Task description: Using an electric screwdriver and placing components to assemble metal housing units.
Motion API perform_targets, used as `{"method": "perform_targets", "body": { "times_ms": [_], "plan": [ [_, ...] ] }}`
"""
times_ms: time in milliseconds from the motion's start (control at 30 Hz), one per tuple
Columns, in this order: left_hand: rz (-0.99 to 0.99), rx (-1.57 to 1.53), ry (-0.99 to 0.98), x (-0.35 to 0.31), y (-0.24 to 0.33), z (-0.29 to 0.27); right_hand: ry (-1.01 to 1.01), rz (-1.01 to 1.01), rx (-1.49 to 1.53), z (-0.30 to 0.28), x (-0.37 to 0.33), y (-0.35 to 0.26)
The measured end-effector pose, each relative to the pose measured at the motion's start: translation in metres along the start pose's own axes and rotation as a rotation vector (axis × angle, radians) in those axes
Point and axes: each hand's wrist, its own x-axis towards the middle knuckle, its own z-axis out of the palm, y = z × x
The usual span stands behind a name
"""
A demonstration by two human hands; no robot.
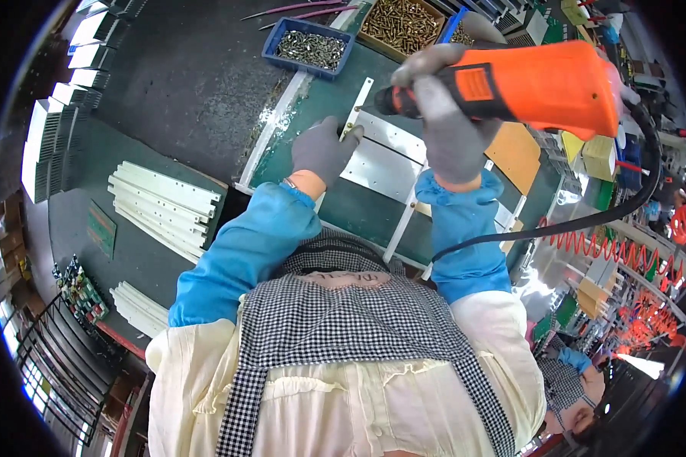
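My right hand (456, 126), in a grey glove, grips an orange-and-black power screwdriver (545, 87). The tool lies nearly level, its dark nose pointing left above the work. My left hand (322, 151), also gloved, has thumb and forefinger drawn together at a white drilled metal strip (364, 95), around what looks like a small brass-coloured screw (346, 132). Another screw head shows on the strip just above those fingers. Beside the strip lies a silver metal panel (377, 169) with a dark slot, and a second white strip (400, 231) runs along its right side.
Behind the work stand a blue bin (306, 47) of silver fasteners and a cardboard box (402, 29) of brass-coloured screws. White drilled bars (164, 206) are stacked at left. The tool's black cable (579, 221) loops past my right forearm. Another person (568, 381) is at lower right.
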Motion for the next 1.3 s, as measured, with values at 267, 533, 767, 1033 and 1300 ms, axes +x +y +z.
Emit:
{"method": "perform_targets", "body": {
  "times_ms": [267, 533, 767, 1033, 1300],
  "plan": [
    [0.046, -0.196, -0.007, -0.007, -0.013, 0.003, 0.092, -0.037, -0.124, -0.006, -0.002, 0.02],
    [0.074, -0.193, 0.038, -0.006, -0.017, 0.008, 0.096, 0.002, -0.147, 0.004, -0.006, 0.021],
    [0.113, -0.147, 0.035, -0.003, -0.022, 0.007, 0.169, -0.053, -0.073, 0.005, -0.004, 0.029],
    [0.128, -0.107, 0.093, -0.005, -0.028, 0.008, -0.227, 0.102, 0.108, 0.004, -0.004, 0.027],
    [0.166, -0.112, 0.099, -0.009, -0.02, 0.006, -0.002, 0.181, -0.106, 0.022, 0.024, 0.029]
  ]
}}
